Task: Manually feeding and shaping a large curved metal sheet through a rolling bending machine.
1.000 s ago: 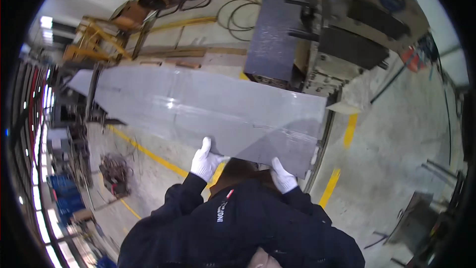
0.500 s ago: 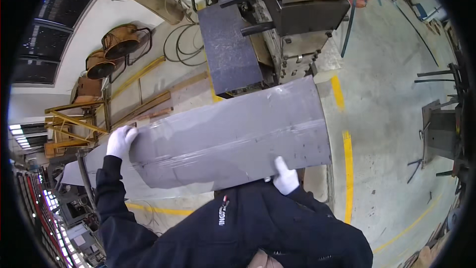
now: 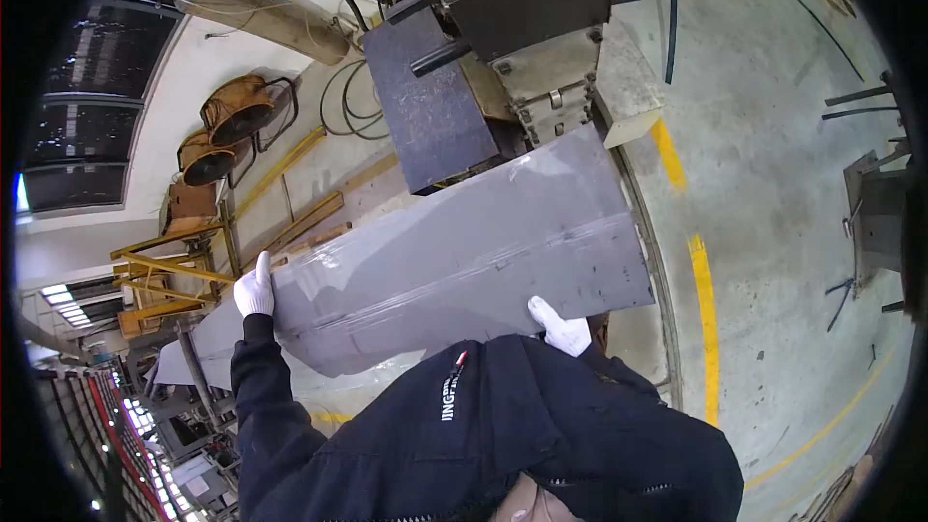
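A long grey metal sheet [image 3: 464, 251] stretches across in front of my body, with a bright crease along its length. My left hand [image 3: 255, 290], in a white glove, grips the left end of the sheet with the thumb up along its edge. My right hand [image 3: 563, 329], gloved the same way, holds the near edge toward the right end. Its thumb lies on top, and its fingers are hidden underneath. Beyond my left hand, another pale sheet [image 3: 179, 364] shows partly below, beside a dark bar.
A dark machine [image 3: 532, 14] and a blue-topped table [image 3: 425, 101] stand just past the sheet's far edge. Two rusty round fans [image 3: 237, 111] are by the left wall, near a yellow metal frame [image 3: 169, 275]. Yellow floor lines [image 3: 706, 329] run on the right.
The view has turned, and the surroundings have shifted in it. The sheet tilts more, its right end higher, and my left hand appears farther right. Both hands keep their hold.
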The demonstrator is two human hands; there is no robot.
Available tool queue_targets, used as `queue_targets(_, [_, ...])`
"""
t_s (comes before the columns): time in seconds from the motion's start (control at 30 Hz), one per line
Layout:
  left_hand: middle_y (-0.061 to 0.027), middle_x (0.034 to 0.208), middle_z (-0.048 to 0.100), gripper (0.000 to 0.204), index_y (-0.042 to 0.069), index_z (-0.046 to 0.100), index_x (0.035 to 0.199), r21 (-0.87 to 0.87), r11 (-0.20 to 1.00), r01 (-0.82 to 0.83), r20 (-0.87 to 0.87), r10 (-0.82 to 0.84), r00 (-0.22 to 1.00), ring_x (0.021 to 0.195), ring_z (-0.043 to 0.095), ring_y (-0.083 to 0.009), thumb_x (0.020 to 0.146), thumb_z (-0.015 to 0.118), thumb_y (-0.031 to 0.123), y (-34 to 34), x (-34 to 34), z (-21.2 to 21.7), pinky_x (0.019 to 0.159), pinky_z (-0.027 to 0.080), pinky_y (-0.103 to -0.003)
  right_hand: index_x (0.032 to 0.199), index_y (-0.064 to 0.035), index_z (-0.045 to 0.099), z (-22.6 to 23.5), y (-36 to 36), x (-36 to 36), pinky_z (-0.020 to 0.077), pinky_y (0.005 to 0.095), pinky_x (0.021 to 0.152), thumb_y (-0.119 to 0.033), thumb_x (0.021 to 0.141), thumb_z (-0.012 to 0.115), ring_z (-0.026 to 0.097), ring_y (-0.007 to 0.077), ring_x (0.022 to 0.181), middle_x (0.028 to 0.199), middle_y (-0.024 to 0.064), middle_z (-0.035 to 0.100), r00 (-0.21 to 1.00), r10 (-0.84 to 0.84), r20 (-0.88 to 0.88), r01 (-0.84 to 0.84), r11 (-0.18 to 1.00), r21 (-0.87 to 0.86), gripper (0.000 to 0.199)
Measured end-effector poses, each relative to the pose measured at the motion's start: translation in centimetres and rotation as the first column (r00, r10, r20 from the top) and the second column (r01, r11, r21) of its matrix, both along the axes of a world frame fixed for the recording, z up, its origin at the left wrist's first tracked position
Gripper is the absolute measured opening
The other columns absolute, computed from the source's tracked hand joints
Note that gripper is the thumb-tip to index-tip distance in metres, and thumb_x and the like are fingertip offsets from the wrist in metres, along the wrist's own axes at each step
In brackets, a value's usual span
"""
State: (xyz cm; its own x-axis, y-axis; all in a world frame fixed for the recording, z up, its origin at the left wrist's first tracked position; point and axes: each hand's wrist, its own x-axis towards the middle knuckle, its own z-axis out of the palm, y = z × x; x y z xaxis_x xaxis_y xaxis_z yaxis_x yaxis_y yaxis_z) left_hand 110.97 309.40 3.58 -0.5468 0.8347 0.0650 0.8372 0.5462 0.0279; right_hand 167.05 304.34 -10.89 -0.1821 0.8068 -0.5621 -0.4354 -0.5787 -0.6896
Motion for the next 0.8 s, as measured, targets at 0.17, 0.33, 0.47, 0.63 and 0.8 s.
queue_targets(0.17, [-0.0285, 0.066, 0.056, 0.081, -0.006, 0.069, 0.076, 0.034, 0.999, 0.038, -0.024, -0.037, 0.999, 0.059, 0.054, -0.0407, 0.103, 0.051, 0.068, 0.2, 2.5, 0.6, 0.068, 0.046, -0.049, 0.123, -0.0016, 0.069, -1.5, 1.1, 2.8, 0.0601, 0.0318, 0.062, -0.017, 0.100, 0.075, 0.069, 0.0147, 0.090, 0.111, 0.0065, 0.071, 0.998, -0.036, 0.046, 0.030, 0.993, 0.116, 0.028])
queue_targets(0.33, [-0.0267, 0.065, 0.058, 0.073, -0.003, 0.070, 0.078, 0.004, 1.000, -0.009, -0.013, 0.009, 1.000, 0.058, 0.054, -0.0402, 0.107, 0.051, 0.061, 1.9, 6.4, 1.2, 0.067, 0.046, -0.050, 0.120, -0.0039, 0.070, 0.3, 1.5, 5.4, 0.0591, 0.0315, 0.056, -0.020, 0.101, 0.075, 0.069, 0.0140, 0.075, 0.109, 0.0082, 0.072, 0.989, -0.098, -0.114, 0.075, 0.979, -0.191, 0.025])
queue_targets(0.47, [-0.0237, 0.069, 0.064, 0.053, 0.004, 0.073, 0.096, -0.110, 0.982, 0.155, -0.127, -0.169, 0.978, 0.063, 0.063, -0.0432, 0.113, 0.044, 0.044, 1.6, 4.9, 1.8, 0.066, 0.048, -0.053, 0.117, -0.0022, 0.069, 5.5, 1.2, 7.4, 0.0570, 0.0305, 0.053, -0.027, 0.105, 0.072, 0.068, 0.0160, 0.063, 0.097, 0.0098, 0.073, 0.998, -0.002, -0.063, -0.012, 0.976, -0.218, 0.028])
queue_targets(0.63, [-0.0171, 0.074, 0.070, 0.029, 0.021, 0.071, 0.128, -0.130, 0.958, 0.256, -0.228, -0.280, 0.932, 0.066, 0.068, -0.0381, 0.112, 0.049, 0.031, -0.9, 1.5, -2.6, 0.062, 0.053, -0.052, 0.113, -0.0003, 0.067, 5.3, 0.3, 8.5, 0.0528, 0.0307, 0.051, -0.028, 0.107, 0.067, 0.067, 0.0186, 0.058, 0.084, 0.0097, 0.072, 0.997, 0.025, -0.067, -0.033, 0.993, -0.117, 0.028])
queue_targets(0.8, [-0.0172, 0.081, 0.074, 0.032, 0.022, 0.068, 0.133, -0.131, 0.923, 0.361, -0.309, -0.384, 0.870, 0.069, 0.070, -0.0389, 0.112, 0.045, 0.032, 0.0, 2.9, -4.3, 0.066, 0.055, -0.051, 0.109, -0.0023, 0.067, 6.1, 0.2, 8.8, 0.0519, 0.0317, 0.051, -0.028, 0.107, 0.067, 0.065, 0.0204, 0.057, 0.081, 0.0104, 0.070, 0.994, -0.080, -0.071, 0.064, 0.976, -0.209, 0.025])
